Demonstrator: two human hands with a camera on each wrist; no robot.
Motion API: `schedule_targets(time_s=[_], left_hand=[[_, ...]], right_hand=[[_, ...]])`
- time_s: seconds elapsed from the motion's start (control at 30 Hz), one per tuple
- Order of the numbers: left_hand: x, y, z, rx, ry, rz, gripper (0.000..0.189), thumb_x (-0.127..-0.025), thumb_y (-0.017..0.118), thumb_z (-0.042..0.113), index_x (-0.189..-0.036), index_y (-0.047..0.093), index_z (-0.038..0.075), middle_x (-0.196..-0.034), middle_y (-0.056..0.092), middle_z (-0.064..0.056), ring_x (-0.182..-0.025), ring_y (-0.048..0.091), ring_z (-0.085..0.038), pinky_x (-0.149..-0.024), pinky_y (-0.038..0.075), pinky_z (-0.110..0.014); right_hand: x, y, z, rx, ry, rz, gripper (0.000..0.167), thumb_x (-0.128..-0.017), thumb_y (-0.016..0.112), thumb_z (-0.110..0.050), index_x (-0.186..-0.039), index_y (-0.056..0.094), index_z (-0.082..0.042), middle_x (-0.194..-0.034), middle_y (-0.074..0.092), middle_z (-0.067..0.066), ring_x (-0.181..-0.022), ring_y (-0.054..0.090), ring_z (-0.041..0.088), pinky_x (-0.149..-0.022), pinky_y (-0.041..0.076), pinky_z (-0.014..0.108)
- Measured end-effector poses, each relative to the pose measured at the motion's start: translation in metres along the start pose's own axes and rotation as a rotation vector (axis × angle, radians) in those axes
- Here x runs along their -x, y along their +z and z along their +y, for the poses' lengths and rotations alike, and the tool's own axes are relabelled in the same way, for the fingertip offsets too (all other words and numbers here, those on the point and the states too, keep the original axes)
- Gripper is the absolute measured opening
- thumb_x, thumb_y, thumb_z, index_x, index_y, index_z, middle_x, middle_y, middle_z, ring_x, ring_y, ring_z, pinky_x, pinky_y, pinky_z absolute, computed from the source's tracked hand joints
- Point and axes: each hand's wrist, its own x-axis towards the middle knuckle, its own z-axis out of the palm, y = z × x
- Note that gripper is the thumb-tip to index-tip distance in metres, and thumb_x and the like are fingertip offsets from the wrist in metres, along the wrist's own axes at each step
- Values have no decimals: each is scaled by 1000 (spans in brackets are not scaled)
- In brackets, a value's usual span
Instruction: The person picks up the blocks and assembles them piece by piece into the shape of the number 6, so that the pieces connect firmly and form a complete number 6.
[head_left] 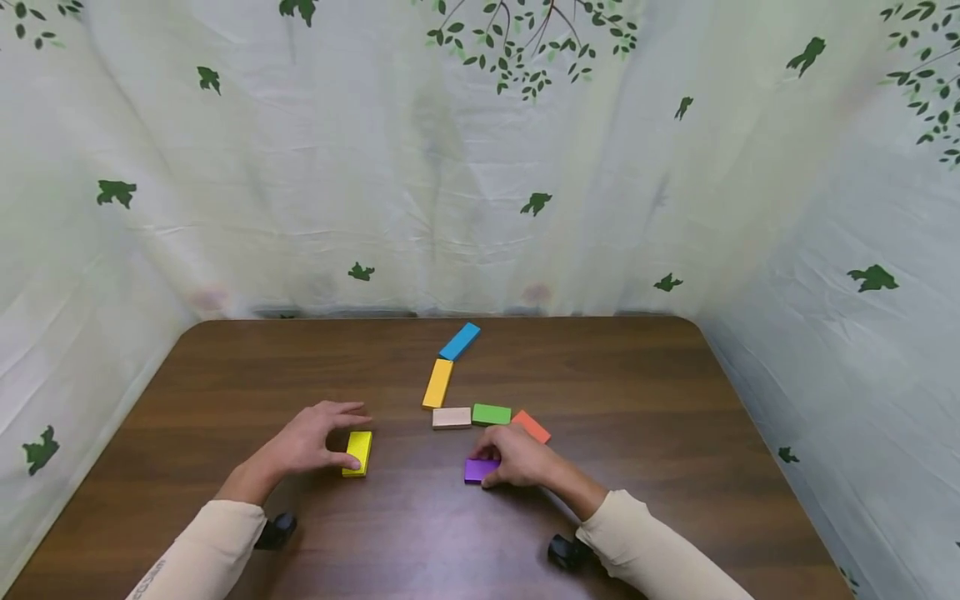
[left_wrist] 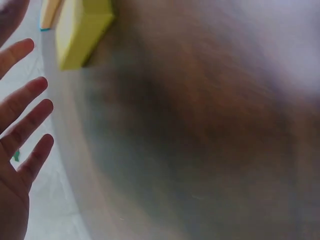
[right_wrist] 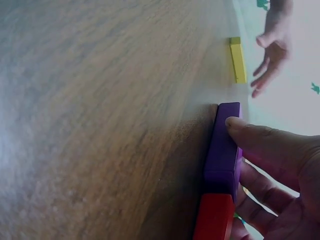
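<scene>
A purple block [head_left: 477, 472] lies flat on the table, and my right hand [head_left: 521, 457] pinches it. In the right wrist view the thumb lies along one long side of the purple block [right_wrist: 222, 145], with fingers on the opposite side. Over at the left, my left hand [head_left: 309, 440] hovers around a yellow block [head_left: 361, 450] with its fingers spread and extended. The left wrist view has the fingers of the left hand [left_wrist: 20, 115] apart from the yellow block [left_wrist: 82, 32]. Behind the right hand is an orange-red block [head_left: 531, 427], partly covered by it.
A pink block [head_left: 452, 418] and a green block [head_left: 491, 414] lie end to end beyond the right hand. From the pink one, an amber block [head_left: 437, 383] and a blue block [head_left: 460, 341] run toward the back edge of the brown table [head_left: 622, 375]. Leaf-printed curtains surround it.
</scene>
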Motion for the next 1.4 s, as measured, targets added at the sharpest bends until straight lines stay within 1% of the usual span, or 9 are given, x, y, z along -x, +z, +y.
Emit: schedule_targets(time_s=[0.2, 0.33, 0.43, 0.63, 0.8, 1.0, 1.17, 1.33, 1.4], left_hand=[[13, 12, -8, 43, -20, 19, 78, -64, 84, 52, -126, 64, 8, -131, 56, -22, -114, 51, -43, -92, 37, -63], [18, 17, -11, 68, -41, 29, 83, -63, 83, 54, -128, 62, 8, -132, 55, -19, -113, 49, -39, -93, 37, -60], [20, 19, -12, 79, -62, 31, 83, -63, 84, 53, -129, 61, 9, -127, 56, -14, -112, 49, -37, -92, 38, -59], [20, 23, -13, 117, -79, 39, 79, -63, 86, 46, -129, 60, 11, -119, 58, -6, -109, 50, -31, -91, 39, -55], [17, 23, -14, 118, -84, 40, 75, -63, 88, 41, -126, 61, 11, -118, 60, -5, -108, 51, -30, -91, 39, -55], [14, 22, -14, 100, -81, 36, 70, -63, 89, 40, -122, 64, 10, -114, 61, -2, -104, 52, -27, -89, 39, -52], [14, 22, -14, 91, -80, 30, 69, -63, 89, 40, -120, 65, 9, -113, 61, -3, -103, 52, -27, -89, 39, -52], [12, 22, -14, 89, -83, 29, 68, -64, 88, 39, -120, 66, 8, -111, 59, -2, -103, 51, -28, -89, 39, -52], [11, 21, -13, 86, -72, 40, 67, -64, 89, 38, -120, 66, 8, -109, 57, -2, -102, 51, -28, -88, 39, -52]], right_hand=[[2, 1, 0, -11, -12, 9, 31, -70, 86, -11, -98, 74, -7, -89, 67, -4, -78, 55, 5, -70, 47, 19], [2, 1, 1, -7, -17, 14, 31, -70, 86, -11, -98, 74, -7, -89, 67, -4, -78, 55, 4, -70, 47, 19], [2, 1, 1, -8, -17, 15, 31, -70, 86, -11, -98, 73, -7, -89, 66, -5, -77, 54, 4, -69, 46, 19], [2, 0, 2, -10, -12, 16, 31, -70, 86, -11, -99, 74, -7, -89, 66, -5, -77, 54, 4, -69, 46, 19], [2, 0, 1, 7, -9, 14, 32, -70, 87, -13, -100, 74, -8, -89, 65, -5, -78, 55, 5, -70, 46, 19], [1, 0, 0, 16, -3, 4, 32, -71, 86, -13, -100, 74, -8, -90, 65, -5, -79, 55, 5, -70, 47, 18], [1, 0, -1, 27, -4, -1, 32, -71, 87, -14, -100, 74, -8, -91, 66, -5, -80, 56, 5, -71, 47, 18], [0, -1, -1, 25, -6, -1, 32, -71, 87, -14, -100, 74, -8, -91, 66, -4, -80, 56, 5, -71, 47, 18], [-1, -1, -2, 20, -10, 2, 32, -71, 86, -13, -100, 74, -8, -91, 66, -4, -80, 57, 5, -71, 47, 18]])
